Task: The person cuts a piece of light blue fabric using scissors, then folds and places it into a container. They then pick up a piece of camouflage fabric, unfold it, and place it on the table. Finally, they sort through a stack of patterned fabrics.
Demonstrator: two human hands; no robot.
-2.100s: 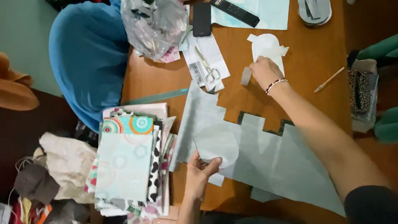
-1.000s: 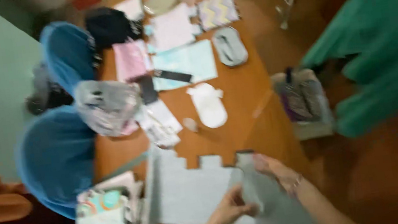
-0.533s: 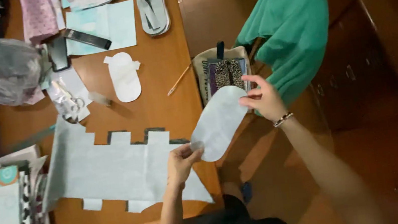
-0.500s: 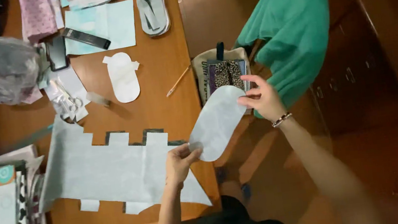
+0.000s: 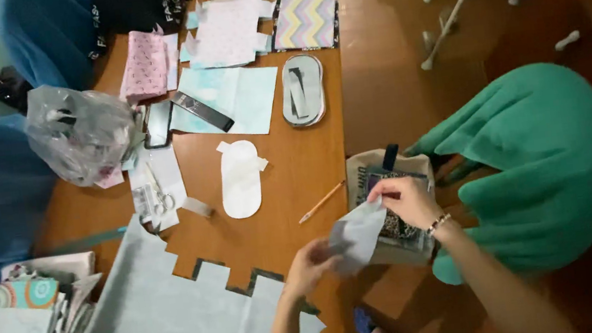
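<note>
While both hands, left (image 5: 310,262) and right (image 5: 407,199), grip the grey fabric piece (image 5: 357,233), it seemingly overhangs the bag (image 5: 363,164)

Two bare forearms, no sleeves in view. Left hand (image 5: 308,264): no ring or band seen, wrist bare. Right hand (image 5: 407,202): beaded bracelet (image 5: 436,224) at wrist, light and dark beads in single strand. Nails too small to tell. No gloves either hand.

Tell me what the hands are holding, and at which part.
Both hold one pale grey cutout: the right hand pinches its upper edge, the left hand grips its lower left end.
</note>
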